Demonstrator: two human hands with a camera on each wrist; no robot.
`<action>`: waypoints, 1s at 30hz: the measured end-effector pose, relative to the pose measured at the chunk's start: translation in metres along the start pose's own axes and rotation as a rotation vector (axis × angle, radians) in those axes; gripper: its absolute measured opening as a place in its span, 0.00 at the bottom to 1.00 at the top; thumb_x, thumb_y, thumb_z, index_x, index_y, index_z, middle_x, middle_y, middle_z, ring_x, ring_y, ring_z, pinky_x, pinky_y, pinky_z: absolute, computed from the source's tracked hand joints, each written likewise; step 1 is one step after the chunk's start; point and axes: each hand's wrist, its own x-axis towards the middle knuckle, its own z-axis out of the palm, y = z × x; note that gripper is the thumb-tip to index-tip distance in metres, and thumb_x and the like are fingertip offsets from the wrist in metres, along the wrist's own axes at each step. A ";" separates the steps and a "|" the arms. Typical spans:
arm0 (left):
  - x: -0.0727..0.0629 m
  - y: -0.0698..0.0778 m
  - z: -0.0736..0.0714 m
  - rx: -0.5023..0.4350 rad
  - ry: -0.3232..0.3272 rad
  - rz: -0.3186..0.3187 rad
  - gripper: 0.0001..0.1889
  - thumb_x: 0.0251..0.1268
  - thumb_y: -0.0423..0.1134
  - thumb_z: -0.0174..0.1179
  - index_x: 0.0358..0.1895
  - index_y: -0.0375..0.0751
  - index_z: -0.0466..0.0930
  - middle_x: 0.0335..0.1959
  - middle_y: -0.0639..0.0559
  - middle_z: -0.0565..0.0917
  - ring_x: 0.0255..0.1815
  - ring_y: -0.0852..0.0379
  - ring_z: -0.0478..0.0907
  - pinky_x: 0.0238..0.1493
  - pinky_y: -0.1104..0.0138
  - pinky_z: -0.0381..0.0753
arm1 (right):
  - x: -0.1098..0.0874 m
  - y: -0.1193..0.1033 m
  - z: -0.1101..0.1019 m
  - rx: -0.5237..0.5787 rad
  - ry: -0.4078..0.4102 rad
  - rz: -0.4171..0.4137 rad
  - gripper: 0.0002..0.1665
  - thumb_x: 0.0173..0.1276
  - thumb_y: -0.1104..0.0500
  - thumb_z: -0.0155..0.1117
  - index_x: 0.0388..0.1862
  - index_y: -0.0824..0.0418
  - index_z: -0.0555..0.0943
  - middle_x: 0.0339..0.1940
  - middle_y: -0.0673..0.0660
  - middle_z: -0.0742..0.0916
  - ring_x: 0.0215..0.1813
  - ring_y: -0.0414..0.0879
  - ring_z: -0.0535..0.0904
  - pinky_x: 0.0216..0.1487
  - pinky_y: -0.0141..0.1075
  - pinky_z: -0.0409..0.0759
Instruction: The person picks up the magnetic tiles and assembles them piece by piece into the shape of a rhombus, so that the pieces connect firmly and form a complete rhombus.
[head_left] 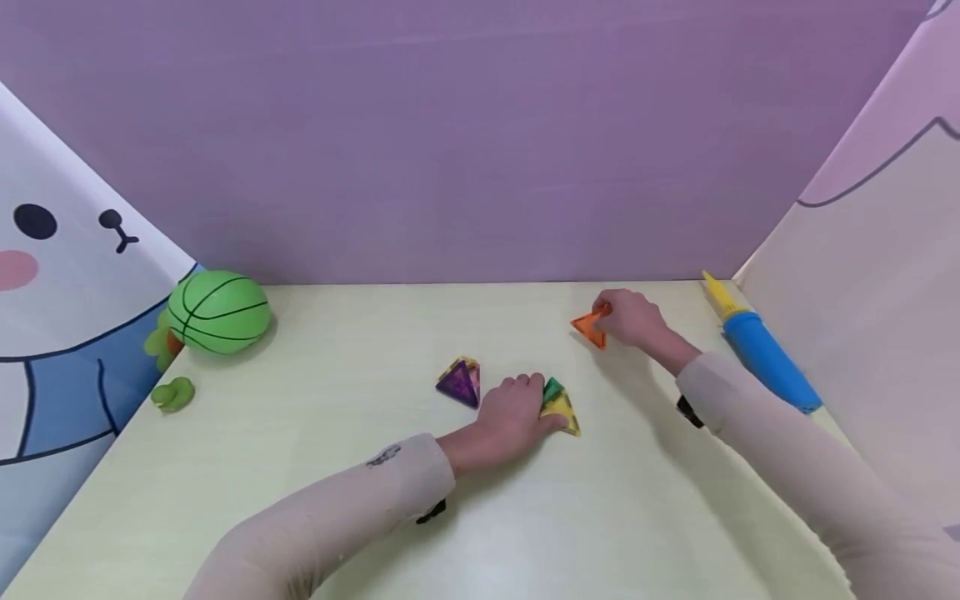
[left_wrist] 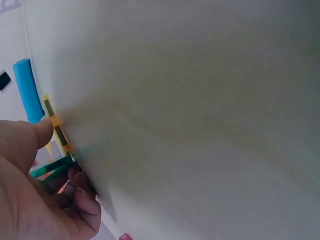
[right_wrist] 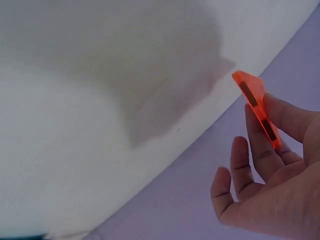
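Observation:
My right hand (head_left: 633, 318) pinches an orange triangular magnetic tile (right_wrist: 250, 95) between thumb and fingers, above the far right part of the table. In the head view my left hand (head_left: 513, 419) is low over the middle of the table. Its thumb and curled fingers hold a yellow triangular magnetic tile (head_left: 564, 412) and a green magnetic tile (head_left: 552, 388); the left wrist view has the two meeting at an angle. Just left of that hand stands a small pyramid-like group of magnetic tiles (head_left: 459, 385), with purple, pink and yellow faces.
A green ball with black lines (head_left: 219, 312) is at the back left, and a small green toy (head_left: 173, 394) lies in front of it. At the right edge is a blue and yellow pump-like object (head_left: 768, 358). Purple and printed panels (head_left: 480, 150) enclose the table (head_left: 360, 333).

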 end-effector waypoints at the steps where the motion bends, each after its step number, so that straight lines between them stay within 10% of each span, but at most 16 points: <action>1: 0.002 0.000 0.000 0.010 -0.001 -0.004 0.31 0.67 0.68 0.54 0.52 0.43 0.73 0.37 0.52 0.77 0.36 0.57 0.73 0.30 0.67 0.74 | -0.007 0.000 0.000 -0.009 0.005 -0.007 0.17 0.68 0.59 0.63 0.53 0.64 0.81 0.51 0.64 0.86 0.46 0.57 0.81 0.46 0.52 0.76; 15: 0.004 -0.001 -0.016 -0.024 -0.115 -0.035 0.34 0.67 0.65 0.57 0.62 0.40 0.72 0.43 0.49 0.79 0.36 0.55 0.75 0.32 0.65 0.77 | -0.072 -0.010 0.016 -0.126 -0.026 -0.072 0.05 0.66 0.56 0.68 0.36 0.55 0.83 0.22 0.49 0.83 0.27 0.47 0.74 0.30 0.40 0.68; 30: 0.001 0.005 -0.019 -0.042 -0.127 -0.044 0.32 0.67 0.63 0.60 0.60 0.41 0.72 0.40 0.50 0.78 0.35 0.56 0.74 0.32 0.66 0.75 | -0.088 -0.022 0.036 -0.125 0.025 -0.100 0.09 0.66 0.54 0.70 0.38 0.58 0.83 0.23 0.49 0.84 0.25 0.44 0.74 0.30 0.37 0.68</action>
